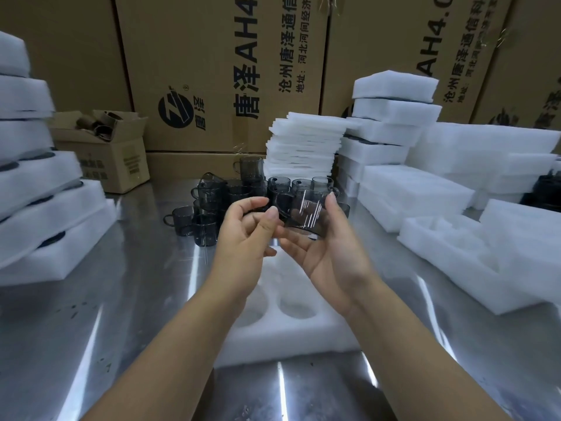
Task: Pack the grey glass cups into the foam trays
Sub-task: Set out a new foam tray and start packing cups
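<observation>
one view only, head-worn, wide-angle. sits above near edge of desk (91, 329), faces forward and down. forearms (170, 344) enter from bottom corners; left hand (243, 235), right hand (328, 256) and grey glass cup (306, 217) close to lens, mid-frame. foam tray (288, 338) just below them. foam stacks (30, 177) crowd side margins. far end: cartons (197, 56) fill top, edges bowed by lens.

Grey cup (305, 215) held tilted above foam tray (291, 332).

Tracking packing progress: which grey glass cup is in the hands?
The grey glass cup the right hand holds above the foam tray; the other cups sit clustered on the table.
</observation>
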